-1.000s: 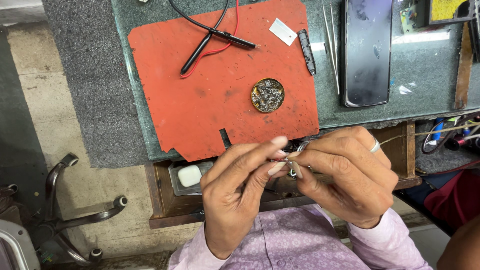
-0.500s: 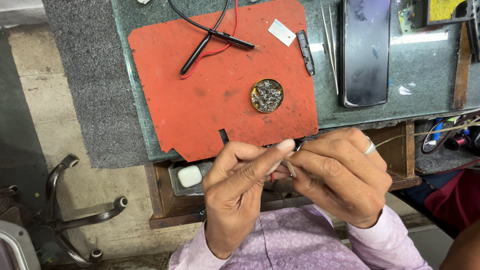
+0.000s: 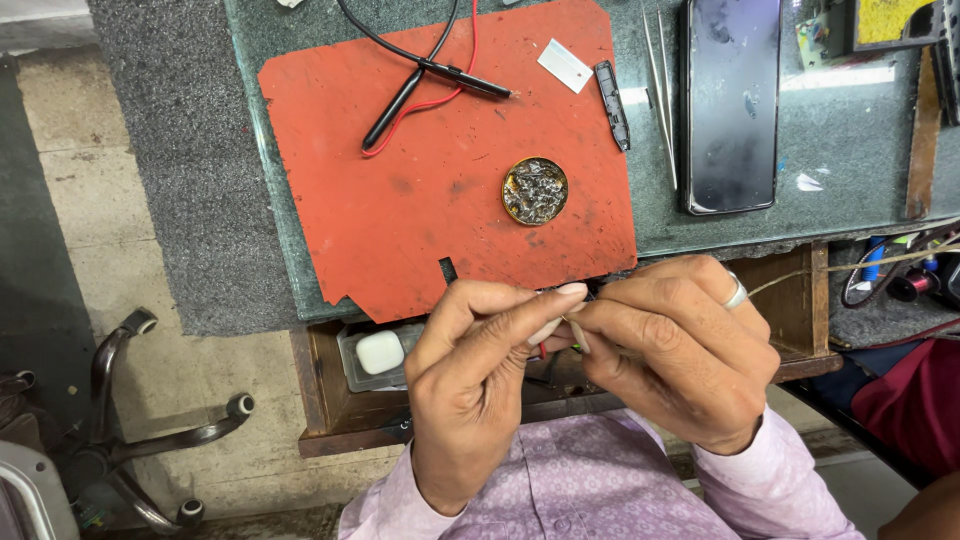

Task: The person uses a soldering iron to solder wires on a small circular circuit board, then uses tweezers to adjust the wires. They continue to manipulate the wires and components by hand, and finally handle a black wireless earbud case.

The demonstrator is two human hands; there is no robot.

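My left hand and my right hand meet just below the front edge of the workbench, over an open wooden drawer. Both pinch a small thin part between thumb and fingertips; a bit of red wire shows below the left fingers. The part is mostly hidden by the fingers. A ring sits on a finger of my right hand. A thin pale cord runs from the right hand off to the right.
An orange mat lies on the green bench with black and red probe leads, a round brass tin of solder scraps, a small white tag and a black strip. Tweezers and a dark phone lie right of it. A chair base stands lower left.
Both hands have stayed together at the bench edge. The fingers have closed more tightly over the small part, which showed more clearly a second ago.
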